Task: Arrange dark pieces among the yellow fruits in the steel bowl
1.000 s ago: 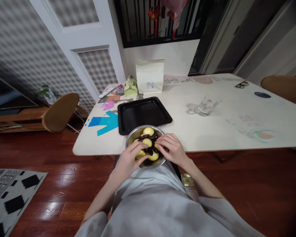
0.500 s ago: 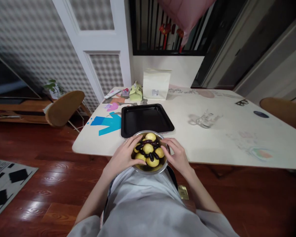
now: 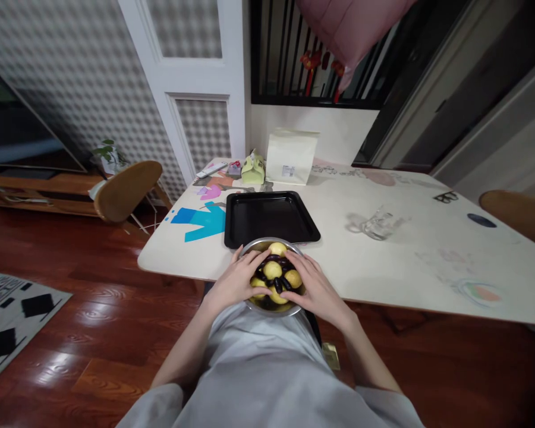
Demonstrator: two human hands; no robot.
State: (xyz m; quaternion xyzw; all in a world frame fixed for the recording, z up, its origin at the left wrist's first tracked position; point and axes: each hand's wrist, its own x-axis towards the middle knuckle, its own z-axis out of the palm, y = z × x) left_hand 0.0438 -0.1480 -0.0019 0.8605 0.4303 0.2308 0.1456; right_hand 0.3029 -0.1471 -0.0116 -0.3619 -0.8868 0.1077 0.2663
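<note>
A round metal bowl [image 3: 255, 308] sits in front of my body at the table's near edge; what supports it is hidden. Inside lie several round yellow fruits [image 3: 272, 270] and several long, dark, grape-like fruits [image 3: 278, 285]. My left hand [image 3: 238, 279] reaches over the bowl's left side, fingers stretched above the fruits and thumb near the front ones. From the right side, my right hand [image 3: 314, 284] does the same, its fingers extended over the fruits and its thumb at a front yellow one. Neither hand has lifted a fruit. Just behind the bowl is a black baking tray [image 3: 271, 217].
The white table [image 3: 339, 267] carries a glass cup [image 3: 378, 224] lying on its right part, a cream paper bag [image 3: 293, 156] and a green tissue pack [image 3: 253, 168] at the back. Wooden chairs [image 3: 129, 190] stand at both ends. A pink balloon [image 3: 356, 30] hangs above.
Both hands have moved inward over the bowl, bringing their fingers and thumbs closer together above the fruits. The view has shifted slightly, so the table appears further right.
</note>
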